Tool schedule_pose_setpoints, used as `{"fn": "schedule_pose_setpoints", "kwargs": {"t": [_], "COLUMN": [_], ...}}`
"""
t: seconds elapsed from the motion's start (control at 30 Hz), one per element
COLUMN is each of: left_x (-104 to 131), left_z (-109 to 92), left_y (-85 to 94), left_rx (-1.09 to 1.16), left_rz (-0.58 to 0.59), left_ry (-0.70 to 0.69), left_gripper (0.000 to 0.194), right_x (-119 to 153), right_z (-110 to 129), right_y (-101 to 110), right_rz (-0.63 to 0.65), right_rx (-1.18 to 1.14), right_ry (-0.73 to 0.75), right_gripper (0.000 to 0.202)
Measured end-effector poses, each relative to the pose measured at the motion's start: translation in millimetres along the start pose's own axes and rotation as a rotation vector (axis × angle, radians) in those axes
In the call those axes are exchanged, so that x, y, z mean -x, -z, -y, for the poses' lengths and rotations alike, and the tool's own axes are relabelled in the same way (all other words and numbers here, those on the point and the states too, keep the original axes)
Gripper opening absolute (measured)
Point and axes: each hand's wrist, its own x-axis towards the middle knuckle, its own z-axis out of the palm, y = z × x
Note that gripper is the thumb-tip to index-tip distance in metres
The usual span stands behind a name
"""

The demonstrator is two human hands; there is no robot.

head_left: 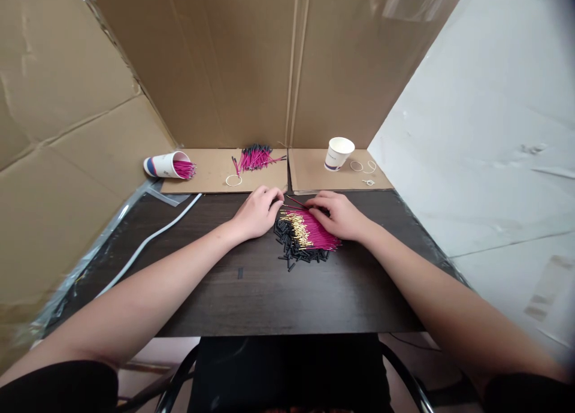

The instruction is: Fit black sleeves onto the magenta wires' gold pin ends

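A bundle of magenta wires (324, 234) with gold tips lies on the dark table, its tips pointing left. Short black tubes (302, 256) are scattered around the left and front of that bundle. My right hand (336, 215) rests at the bundle's upper right, fingers closed around a magenta wire (295, 201) that points left. Just left of the bundle is my left hand (260, 211), its thumb and forefinger bent together near the wire ends; what they hold, if anything, is too small to name.
On the cardboard strip (206, 182) are a tipped paper cup (162, 165) of magenta wires, a black-capped wire pile (257, 159), an upright cup (338, 155) and rubber bands (356, 166). A pale cable (148, 240) runs along the left. Cardboard walls stand behind.
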Motion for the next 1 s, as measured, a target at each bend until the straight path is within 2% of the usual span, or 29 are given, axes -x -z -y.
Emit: {"fn": "schedule_pose_setpoints", "kwargs": {"t": [0.27, 0.47, 0.83, 1.0], "left_x": [1.3, 2.1, -2.7, -6.2], "left_z": [-2.7, -2.4, 1.6, -1.9], "left_y": [0.0, -0.5, -0.3, -3.2], "left_rx": [-0.150, -0.180, 0.036, 0.077], "left_rz": [0.026, 0.004, -0.051, 0.007], "left_ry": [-0.059, -0.069, -0.086, -0.125], "left_gripper": [0.017, 0.016, 0.013, 0.012], "right_x": [0.0, -0.9, -2.0, -2.8], "right_z": [0.1, -0.8, -8.3, -8.9], "right_y": [-0.1, -0.6, -5.8, -6.3], "right_rz": [-0.007, -0.001, 0.031, 0.038], "right_rx": [-0.046, -0.086, -0.092, -0.085], "right_ry": [-0.001, -0.049, -0.096, -0.080], "right_gripper": [0.023, 0.021, 0.011, 0.012]}}
